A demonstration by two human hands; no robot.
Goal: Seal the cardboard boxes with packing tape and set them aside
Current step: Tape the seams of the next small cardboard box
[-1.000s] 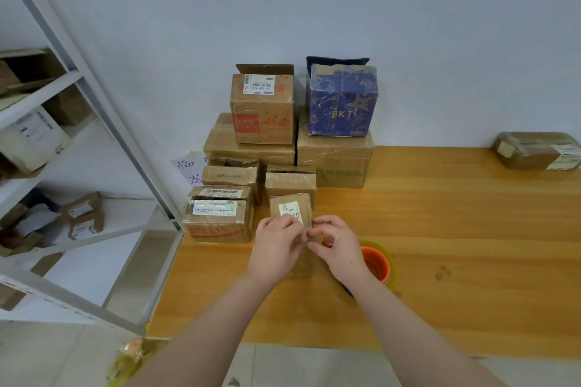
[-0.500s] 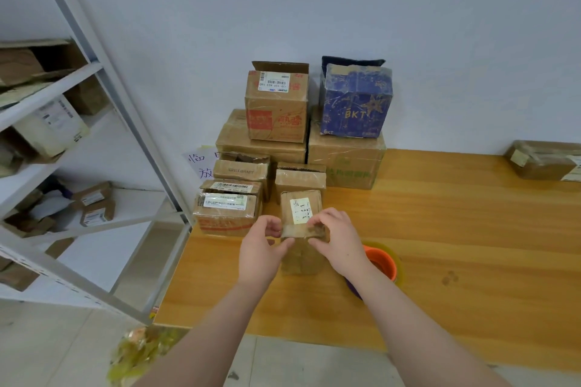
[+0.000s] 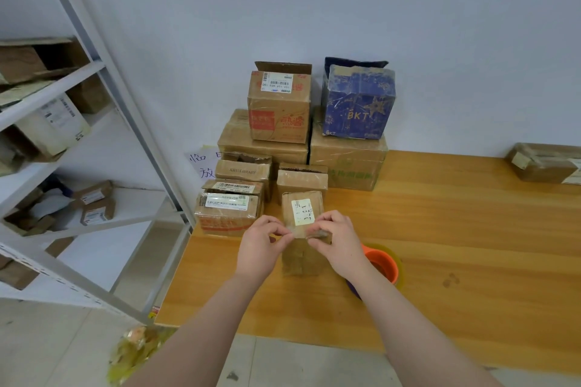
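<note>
On the counter, left end | left hand and right hand, each grip pinching the tape strip over the small box | person should probably pull it taut, centre it, then smooth it down

Both hands curl at the near top edge of the small box and cover it. Whether the left hand and right hand pinch the cardboard or a thin clear strip cannot be told. The right wrist hides the near side of the orange tape roll. The picture's right edge cuts off the parcel on the surface. The stacked boxes cover part of the handwritten note. Print on the white label is too small to read. The yellowish bag on the floor is blurred.
</note>
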